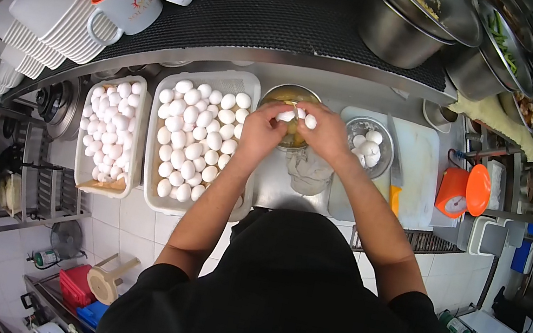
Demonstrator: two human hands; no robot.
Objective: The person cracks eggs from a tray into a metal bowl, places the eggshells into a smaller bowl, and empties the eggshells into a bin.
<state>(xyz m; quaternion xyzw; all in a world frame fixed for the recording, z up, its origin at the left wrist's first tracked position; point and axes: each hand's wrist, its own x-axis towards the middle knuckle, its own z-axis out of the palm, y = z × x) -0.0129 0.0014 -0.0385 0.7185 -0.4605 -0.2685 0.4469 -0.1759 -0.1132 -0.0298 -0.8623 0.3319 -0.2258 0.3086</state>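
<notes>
Currently your L hand and R hand each pinch an eggshell piece directly above the metal bowl, both abt equally near its ctr.

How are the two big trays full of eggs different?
The left tray is narrower; the right tray is wider. A brown sheet shows at the near end of the left tray, but none shows in the right tray. The right tray sits closer to the metal bowl than the left tray does. Both are pale and hold lots of white eggs.
</notes>
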